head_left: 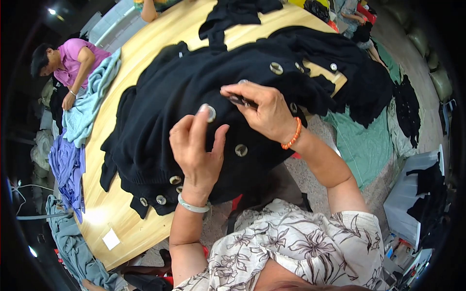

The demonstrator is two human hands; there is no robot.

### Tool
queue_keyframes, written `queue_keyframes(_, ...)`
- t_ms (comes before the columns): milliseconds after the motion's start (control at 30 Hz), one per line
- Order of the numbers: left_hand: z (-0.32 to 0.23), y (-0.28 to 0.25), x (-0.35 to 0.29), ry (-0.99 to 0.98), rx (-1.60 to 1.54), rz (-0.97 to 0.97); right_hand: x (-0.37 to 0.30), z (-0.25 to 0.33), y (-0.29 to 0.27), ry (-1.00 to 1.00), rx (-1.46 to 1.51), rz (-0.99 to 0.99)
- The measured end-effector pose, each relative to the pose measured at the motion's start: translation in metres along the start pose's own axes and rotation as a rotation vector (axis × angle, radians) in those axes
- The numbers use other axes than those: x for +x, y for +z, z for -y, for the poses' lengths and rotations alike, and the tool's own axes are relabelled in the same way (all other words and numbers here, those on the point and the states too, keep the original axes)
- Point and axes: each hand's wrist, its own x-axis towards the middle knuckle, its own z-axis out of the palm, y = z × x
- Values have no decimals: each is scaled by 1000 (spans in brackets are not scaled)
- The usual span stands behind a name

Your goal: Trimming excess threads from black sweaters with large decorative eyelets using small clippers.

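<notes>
Knitted garment (194,87) on wooden table (104,203), cloth pile (85,111) left, floor cloth (364,145) right

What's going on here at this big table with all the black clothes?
A person in a floral shirt is working on a black knitted garment with large round metal buttons spread over a pale wooden table. The left hand pinches one button between its fingertips, while the right hand holds a small dark tool against the fabric beside it; what kind of tool cannot be told. Light blue and purple garments lie along the table's left edge, where another person in a pink shirt leans over.
</notes>
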Motion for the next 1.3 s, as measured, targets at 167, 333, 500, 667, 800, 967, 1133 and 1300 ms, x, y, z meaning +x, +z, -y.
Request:
queue_keyframes(167,7,10,-8,49,-32,48,-10,-1,4,23,-1,11)
queue_keyframes(333,2,1,-14,46,-110,69,-14,-1,4,26,-11,0)
queue_keyframes(500,-6,-2,5,-206,-169,213,-14,-6,9,-19,-50,-37)
queue_keyframes(667,-8,-1,22,-225,-194,385,-12,-9,9,-11,-64,-44)
queue_keyframes(800,5,-8,11,-337,-368,362,-13,-6,10,9,-39,-28)
queue_keyframes(967,9,-22,6,-656,-524,357,-19,-12,5,38,25,24)
queue_keyframes(1133,11,-35,-5,-606,-299,324,-35,-6,-16,-94,428,-138)
queue_keyframes(1300,-16,-34,5,-331,-247,195,-50,-25,-50,129,528,-382)
